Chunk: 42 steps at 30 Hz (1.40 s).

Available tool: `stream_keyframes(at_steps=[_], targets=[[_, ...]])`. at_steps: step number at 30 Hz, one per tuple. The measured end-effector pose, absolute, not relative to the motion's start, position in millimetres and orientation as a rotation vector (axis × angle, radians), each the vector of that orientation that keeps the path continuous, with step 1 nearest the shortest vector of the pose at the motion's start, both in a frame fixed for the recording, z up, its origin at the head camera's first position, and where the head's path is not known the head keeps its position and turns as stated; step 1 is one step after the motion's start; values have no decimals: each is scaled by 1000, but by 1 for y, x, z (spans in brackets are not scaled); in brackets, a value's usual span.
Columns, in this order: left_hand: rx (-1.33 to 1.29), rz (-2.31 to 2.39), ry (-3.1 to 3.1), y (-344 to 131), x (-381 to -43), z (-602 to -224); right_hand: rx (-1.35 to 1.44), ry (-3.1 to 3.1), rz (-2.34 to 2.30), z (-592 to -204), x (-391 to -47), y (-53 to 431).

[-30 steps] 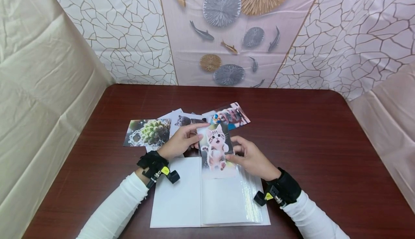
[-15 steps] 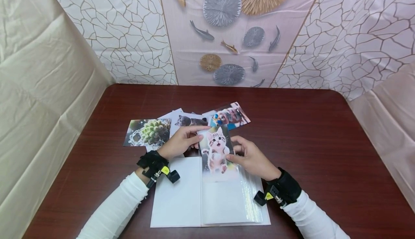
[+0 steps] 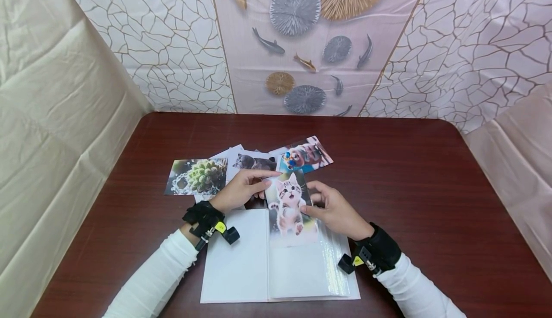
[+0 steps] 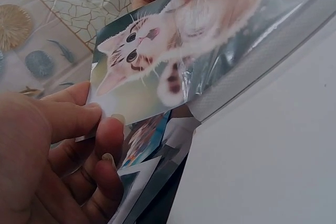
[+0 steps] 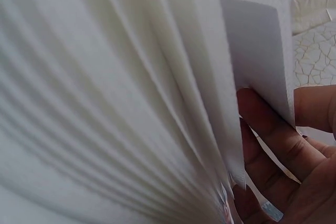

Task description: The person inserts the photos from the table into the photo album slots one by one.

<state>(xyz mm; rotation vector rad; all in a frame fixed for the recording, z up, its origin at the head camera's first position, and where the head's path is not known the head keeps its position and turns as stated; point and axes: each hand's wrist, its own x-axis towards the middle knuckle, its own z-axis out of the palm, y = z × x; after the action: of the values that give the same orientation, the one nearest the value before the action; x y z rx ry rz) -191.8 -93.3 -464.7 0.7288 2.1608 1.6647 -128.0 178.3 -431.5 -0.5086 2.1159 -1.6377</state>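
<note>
A kitten photo (image 3: 288,203) stands partly inside a clear sleeve on the right page of an open white photo album (image 3: 235,260). Its upper part sticks out past the sleeve's mouth, as the left wrist view shows. My left hand (image 3: 241,187) pinches the photo's top left corner between thumb and fingers. At the right, my right hand (image 3: 338,211) pinches the sleeve's edge with the photo in it, thumb in front and fingers (image 5: 281,145) behind. The right wrist view looks onto several fanned album pages (image 5: 121,103).
Behind the album lie a succulent photo (image 3: 200,176), a grey cat photo (image 3: 254,161) and a colourful animal photo (image 3: 308,154), with other prints partly beneath them. All are on a dark red wooden table (image 3: 409,174). A patterned cloth backdrop (image 3: 302,69) hangs behind it.
The kitten photo has slid down toward me, deeper into the sleeve, and my left hand's fingertips have moved slightly down with it. My right hand has kept its place.
</note>
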Motion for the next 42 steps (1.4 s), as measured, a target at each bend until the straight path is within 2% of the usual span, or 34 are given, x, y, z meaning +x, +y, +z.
stream_keyframes(at_steps=[11, 26, 42], targets=[[687, 1652, 2169, -94, -191, -464, -528, 2129, -1626, -434, -129, 178], [796, 1648, 2147, -94, -192, -465, -515, 2135, -1616, -434, -128, 178], [802, 1598, 2090, -92, -190, -465, -555, 2120, -1640, -434, -128, 179]])
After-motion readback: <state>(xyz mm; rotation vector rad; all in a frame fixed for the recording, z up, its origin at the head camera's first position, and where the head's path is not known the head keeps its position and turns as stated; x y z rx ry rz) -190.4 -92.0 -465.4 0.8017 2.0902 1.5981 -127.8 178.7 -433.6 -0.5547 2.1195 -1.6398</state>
